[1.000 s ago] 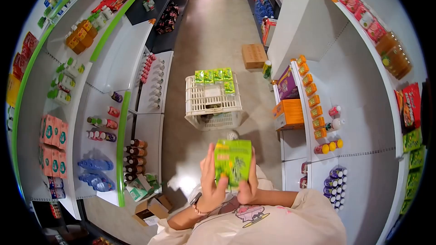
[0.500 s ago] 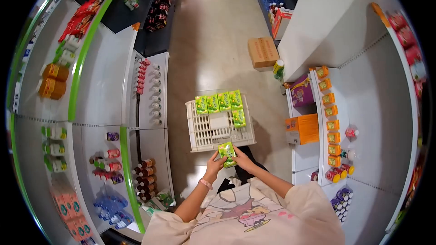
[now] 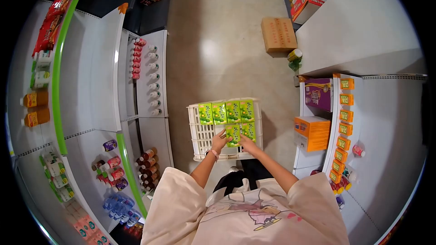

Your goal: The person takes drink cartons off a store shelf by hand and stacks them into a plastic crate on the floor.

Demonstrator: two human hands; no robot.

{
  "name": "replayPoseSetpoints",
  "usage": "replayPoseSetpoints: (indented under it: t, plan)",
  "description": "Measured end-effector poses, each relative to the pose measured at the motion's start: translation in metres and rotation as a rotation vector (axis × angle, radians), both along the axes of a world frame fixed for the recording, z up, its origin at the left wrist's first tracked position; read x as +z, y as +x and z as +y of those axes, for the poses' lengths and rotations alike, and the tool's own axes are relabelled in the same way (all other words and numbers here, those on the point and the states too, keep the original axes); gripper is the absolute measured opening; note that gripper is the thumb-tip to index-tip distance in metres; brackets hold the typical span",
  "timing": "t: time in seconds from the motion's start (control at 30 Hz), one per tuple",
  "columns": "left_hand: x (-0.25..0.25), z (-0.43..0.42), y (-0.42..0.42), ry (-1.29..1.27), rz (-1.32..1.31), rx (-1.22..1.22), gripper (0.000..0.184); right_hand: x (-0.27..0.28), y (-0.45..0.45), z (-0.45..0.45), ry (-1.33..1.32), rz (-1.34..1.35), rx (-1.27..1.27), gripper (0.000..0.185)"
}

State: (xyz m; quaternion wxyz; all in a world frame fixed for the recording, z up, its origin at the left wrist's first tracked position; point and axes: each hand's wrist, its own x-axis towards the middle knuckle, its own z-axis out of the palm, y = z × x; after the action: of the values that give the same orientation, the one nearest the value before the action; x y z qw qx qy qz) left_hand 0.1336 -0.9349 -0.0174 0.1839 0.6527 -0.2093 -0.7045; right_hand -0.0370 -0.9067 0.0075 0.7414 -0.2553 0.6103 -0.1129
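Note:
A green drink carton (image 3: 233, 135) with yellow markings is held between my two hands over the white plastic crate (image 3: 203, 149). My left hand (image 3: 219, 141) grips its left side, fingers closed against it. At its lower right side, my right hand (image 3: 247, 144) has its fingers pressed to the carton. A matching carton (image 3: 248, 130) stands on the crate directly to the right of the held one. Behind them, several more green cartons (image 3: 226, 112) form a row along the crate's far side. Whether the held carton touches the crate's surface cannot be told.
Shelves with bottles (image 3: 154, 75) flank the aisle on the left. On the right stand a purple box (image 3: 318, 94), an orange box (image 3: 312, 134) and a column of small orange boxes (image 3: 346, 115). A cardboard box (image 3: 278, 35) sits on the floor ahead.
My hands have moved forward with the green drink carton, from near my body to over the crate, beside the near right carton. The camera view has shifted.

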Motion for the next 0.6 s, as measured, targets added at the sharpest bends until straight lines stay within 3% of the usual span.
replayPoseSetpoints:
  t: [0.07,0.17,0.27,0.33,0.43,0.47,0.53,0.6]
  plan:
    - [-0.011,-0.005,-0.005,-0.022,-0.022,-0.020,0.077,-0.001,0.003,-0.008,0.062,0.043,-0.019,0.059]
    - [-0.059,0.008,-0.001,-0.064,-0.026,-0.017,0.077,-0.046,0.009,0.010,-0.322,0.259,0.097,0.053]
    - [-0.058,0.006,0.001,-0.126,-0.063,-0.088,0.075,0.005,0.001,-0.011,-0.240,0.128,-0.072,0.041]
    - [-0.075,0.011,0.006,-0.195,-0.153,-0.182,0.070,0.001,-0.002,-0.007,-0.243,0.050,-0.201,0.036]
    - [-0.038,-0.011,0.006,-0.028,-0.109,-0.217,0.063,-0.008,-0.012,0.001,-0.260,0.065,-0.256,0.029]
    - [-0.044,-0.010,0.010,-0.094,-0.164,-0.290,0.052,-0.011,-0.020,0.005,-0.262,0.113,-0.248,0.029]
    - [-0.027,-0.020,0.014,-0.184,-0.291,-0.554,0.047,0.000,-0.036,0.011,-0.250,0.231,-0.252,0.029]
    - [-0.026,-0.023,0.019,-0.320,-0.376,-0.714,0.042,-0.023,-0.051,0.038,-0.368,0.474,-0.246,0.028]
